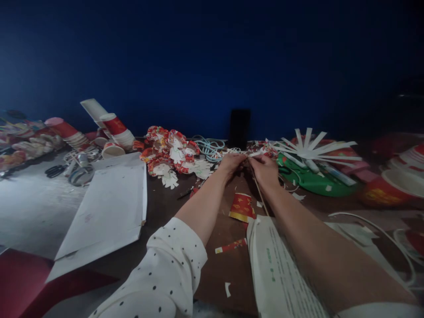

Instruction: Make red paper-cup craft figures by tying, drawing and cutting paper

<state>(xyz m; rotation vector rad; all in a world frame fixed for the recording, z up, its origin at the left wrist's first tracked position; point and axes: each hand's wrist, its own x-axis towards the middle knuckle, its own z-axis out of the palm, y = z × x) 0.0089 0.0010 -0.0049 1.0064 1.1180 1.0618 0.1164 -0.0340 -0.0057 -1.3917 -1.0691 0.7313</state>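
Note:
My left hand [233, 163] and my right hand [265, 171] meet above the brown table, fingers pinched together. A small white strip [254, 154] shows at the fingertips of my right hand. From between the hands a thin brown stick [260, 192] slants down toward a pale printed paper [270, 260] with green lettering. What the left fingertips grip is too small to make out. Below the hands lies a red and gold paper cup piece [243, 206], with a narrow red strip [231, 246] nearer to me.
Red and white paper figures [172, 152] and a pale blue cord [208, 148] lie behind my left hand. A white board [109, 203] and stacked paper cups [117, 130] are at left. To the right are a fringed white paper piece [308, 150] and a green item [318, 181].

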